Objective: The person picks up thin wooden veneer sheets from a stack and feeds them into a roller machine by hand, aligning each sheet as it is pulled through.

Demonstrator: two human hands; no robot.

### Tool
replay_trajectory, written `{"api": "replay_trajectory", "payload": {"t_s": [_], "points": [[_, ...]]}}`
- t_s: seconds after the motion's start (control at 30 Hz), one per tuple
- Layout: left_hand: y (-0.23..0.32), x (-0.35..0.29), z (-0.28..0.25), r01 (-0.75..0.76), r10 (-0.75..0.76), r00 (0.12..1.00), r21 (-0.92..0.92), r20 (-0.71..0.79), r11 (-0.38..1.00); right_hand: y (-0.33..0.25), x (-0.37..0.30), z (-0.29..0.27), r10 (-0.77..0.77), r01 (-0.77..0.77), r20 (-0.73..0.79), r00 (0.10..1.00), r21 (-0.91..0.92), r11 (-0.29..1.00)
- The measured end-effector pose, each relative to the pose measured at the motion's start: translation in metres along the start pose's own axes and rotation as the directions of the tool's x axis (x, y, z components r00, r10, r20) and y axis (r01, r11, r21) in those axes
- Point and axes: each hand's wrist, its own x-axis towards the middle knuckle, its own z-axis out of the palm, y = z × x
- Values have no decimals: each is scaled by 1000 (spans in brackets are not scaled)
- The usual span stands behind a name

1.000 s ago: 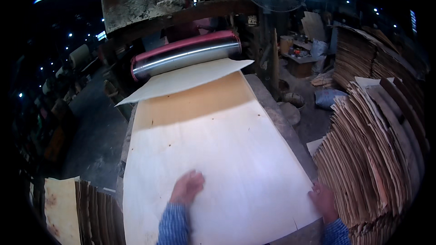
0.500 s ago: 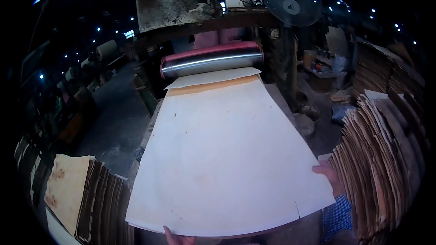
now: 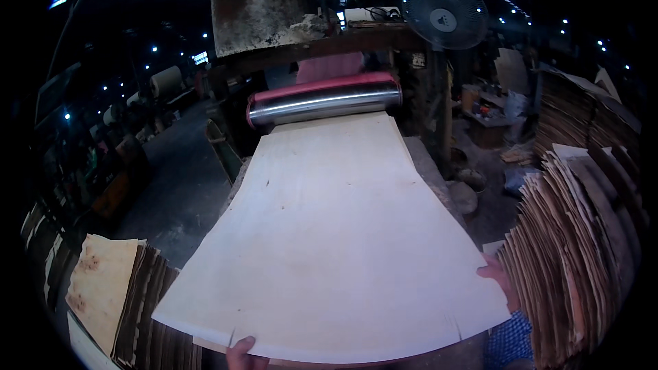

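Note:
A broad pale wood veneer sheet [image 3: 343, 233] stretches from near me up to a pair of rollers, its near end bowed. My left hand [image 3: 245, 355] grips the near edge toward the left, thumb on top and fingers under it. At the right edge is my right hand [image 3: 499, 278], closed on the veneer near its corner, partly hidden by it. Another sheet's edge [image 3: 205, 344] shows beneath at the near left. Across the far end lie a shiny metal roller [image 3: 325, 104] and a pink-red roller [image 3: 322, 85] behind it.
Upright veneer stacks stand close on both sides, a tall one [image 3: 555, 253] at right and a lower one [image 3: 147, 294] at left. A fan [image 3: 444, 12] stands at the back right. Beyond the left side runs a dark floor [image 3: 168, 185].
The short piece of veneer lying at the rollers is gone from sight. The top sheet's near left corner has swung left, and my left hand has shifted left and up, its thumb now over the edge.

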Motion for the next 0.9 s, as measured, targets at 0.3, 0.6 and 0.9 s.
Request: {"api": "replay_trajectory", "payload": {"t_s": [0.3, 0.6, 0.9], "points": [[109, 96, 150, -110, 162, 936, -179, 311, 978, -80, 151, 4, -251, 195, 132, 959, 334, 922], [72, 318, 180, 14, 74, 941, -258, 331, 966, 72, 155, -29, -202, 152, -36, 979, -532, 833], [-70, 479, 117, 39, -27, 997, -164, 76, 986, 165, -13, -27, -396, -117, -107, 912, -993, -1]]}}
